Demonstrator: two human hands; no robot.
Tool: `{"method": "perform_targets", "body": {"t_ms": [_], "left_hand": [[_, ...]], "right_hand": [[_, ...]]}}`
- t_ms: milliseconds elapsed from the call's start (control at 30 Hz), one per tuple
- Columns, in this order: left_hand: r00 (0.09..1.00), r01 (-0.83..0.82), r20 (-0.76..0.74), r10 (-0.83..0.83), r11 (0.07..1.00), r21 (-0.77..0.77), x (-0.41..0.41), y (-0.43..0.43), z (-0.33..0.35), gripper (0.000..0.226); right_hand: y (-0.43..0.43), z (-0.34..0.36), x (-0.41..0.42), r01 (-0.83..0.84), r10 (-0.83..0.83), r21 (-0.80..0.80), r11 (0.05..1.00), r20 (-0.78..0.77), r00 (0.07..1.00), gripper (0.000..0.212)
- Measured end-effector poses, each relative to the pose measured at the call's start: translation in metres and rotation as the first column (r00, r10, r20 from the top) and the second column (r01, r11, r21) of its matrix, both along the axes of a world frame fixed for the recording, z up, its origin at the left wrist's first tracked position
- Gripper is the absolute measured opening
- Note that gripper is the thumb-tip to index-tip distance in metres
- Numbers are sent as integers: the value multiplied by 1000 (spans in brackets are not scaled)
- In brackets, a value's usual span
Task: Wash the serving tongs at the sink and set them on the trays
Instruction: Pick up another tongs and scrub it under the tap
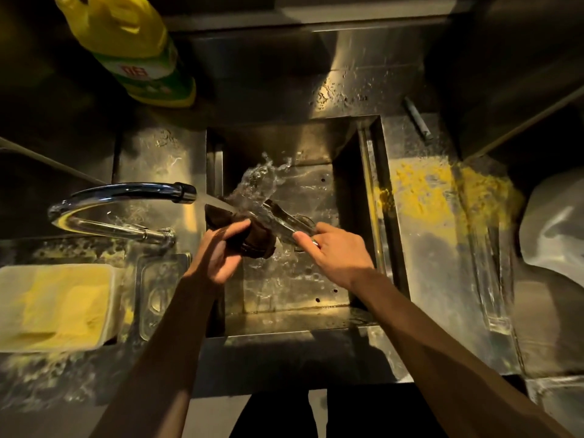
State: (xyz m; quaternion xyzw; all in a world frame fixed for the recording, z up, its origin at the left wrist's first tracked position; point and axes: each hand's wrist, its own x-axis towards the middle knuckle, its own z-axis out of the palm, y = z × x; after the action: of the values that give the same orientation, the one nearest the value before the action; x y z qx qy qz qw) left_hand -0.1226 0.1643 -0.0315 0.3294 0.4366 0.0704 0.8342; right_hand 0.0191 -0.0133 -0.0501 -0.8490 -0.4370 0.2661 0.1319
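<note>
Running from the tap [126,192], a stream of water is broken over the serving tongs [281,221], which are held tilted inside the sink [374,184]; their near end is pinched between thumb and fingers of the right hand [335,254]; a dark cloth [252,240] is gripped in the left hand [218,257], fingers curled round it, and is pressed against the tongs just beneath the spout; spray is thrown toward the basin's back wall; a yellow detergent bottle [136,49] is seen at far left; a pale tub [57,305] of yellow matter is set left of the sink.
</note>
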Motion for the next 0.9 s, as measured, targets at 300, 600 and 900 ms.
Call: {"method": "perform_targets", "body": {"t_ms": [300,600,900], "left_hand": [[991,55,-129,-28,975,214,2,-8,0,37],[994,-12,-102,25,992,129,16,-22,-2,21],[978,-119,-144,150,972,202,8,-13,-5,30]], "right_hand": [[5,-5,-15,32,-32,18,999,4,999,65],[16,-6,-15,-38,37,12,999,26,999,87],[-21,1,18,-64,64,5,998,-38,997,78]]}}
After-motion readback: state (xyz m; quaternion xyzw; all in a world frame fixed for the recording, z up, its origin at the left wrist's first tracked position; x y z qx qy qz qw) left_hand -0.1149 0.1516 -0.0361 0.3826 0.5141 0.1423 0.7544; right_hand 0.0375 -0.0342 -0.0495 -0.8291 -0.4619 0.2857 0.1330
